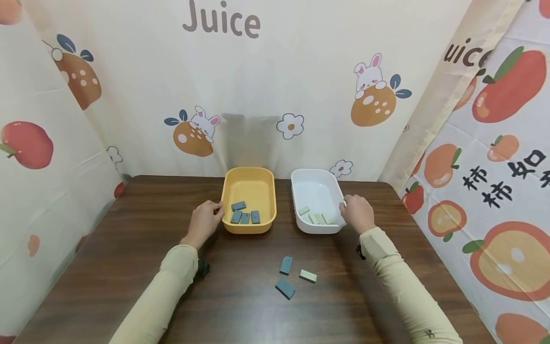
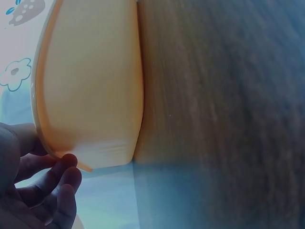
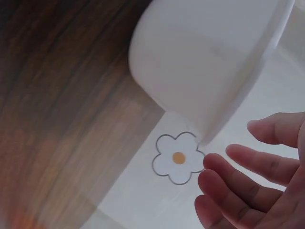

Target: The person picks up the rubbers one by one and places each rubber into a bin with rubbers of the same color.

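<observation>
My left hand (image 1: pixel 204 222) pinches the left rim of a yellow plastic bin (image 1: pixel 249 229), thumb on one side and fingertips on the other in the left wrist view. Several blue-grey blocks (image 1: pixel 238 205) lie inside near its front end. At the right side of a white plastic bin (image 1: pixel 318 229) is my right hand (image 1: pixel 358 212). Its fingers (image 3: pixel 252 160) are bent loosely, with thumb and fingertips apart and nothing between them, close to the rim in the right wrist view. Several pale green blocks (image 1: pixel 326 218) lie toward the front of the white bin.
Two blue-grey blocks (image 1: pixel 285 288) and one pale green block (image 1: pixel 308 275) lie on the dark wooden table (image 1: pixel 240 306) in front of the bins. A printed curtain (image 1: pixel 266 86) hangs behind the table's back edge, with more printed cloth at both sides.
</observation>
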`<state>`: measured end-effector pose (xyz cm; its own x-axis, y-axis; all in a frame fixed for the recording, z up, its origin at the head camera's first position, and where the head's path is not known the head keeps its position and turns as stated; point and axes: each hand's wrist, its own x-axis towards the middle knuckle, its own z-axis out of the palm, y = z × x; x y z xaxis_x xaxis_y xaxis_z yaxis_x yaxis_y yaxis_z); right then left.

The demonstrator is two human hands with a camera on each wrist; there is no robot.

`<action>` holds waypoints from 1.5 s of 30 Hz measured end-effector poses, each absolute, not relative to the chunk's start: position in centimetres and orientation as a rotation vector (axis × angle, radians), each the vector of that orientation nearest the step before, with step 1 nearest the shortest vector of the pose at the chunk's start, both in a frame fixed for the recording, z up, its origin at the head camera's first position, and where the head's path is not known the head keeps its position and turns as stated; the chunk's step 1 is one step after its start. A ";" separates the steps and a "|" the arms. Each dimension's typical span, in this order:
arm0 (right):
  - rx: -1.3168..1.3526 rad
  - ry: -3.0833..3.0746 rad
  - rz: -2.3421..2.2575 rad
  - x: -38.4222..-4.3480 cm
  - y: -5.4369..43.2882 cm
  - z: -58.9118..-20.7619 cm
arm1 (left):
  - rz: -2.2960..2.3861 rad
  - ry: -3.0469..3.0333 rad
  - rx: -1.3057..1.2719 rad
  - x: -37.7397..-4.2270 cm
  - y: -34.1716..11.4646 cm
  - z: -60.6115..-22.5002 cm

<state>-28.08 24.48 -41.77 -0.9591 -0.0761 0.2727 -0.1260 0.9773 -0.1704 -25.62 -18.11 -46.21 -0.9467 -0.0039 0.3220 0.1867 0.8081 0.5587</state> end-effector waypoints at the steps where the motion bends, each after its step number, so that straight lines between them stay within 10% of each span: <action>1: 0.139 -2.864 0.283 -28.1 24.6 -41.9 | -0.877 -2.685 -0.141 -25.6 -18.2 -46.3; 45: -0.093 -2.986 0.952 -27.4 26.9 -44.7 | -0.875 -2.663 -0.139 -25.4 -18.2 -46.5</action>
<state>-27.43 26.86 -44.74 -0.9982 0.0582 -0.0117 0.0543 0.8137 -0.5787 -25.37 -18.15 -46.46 -0.9396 -0.0112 0.3422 0.1940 0.8061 0.5591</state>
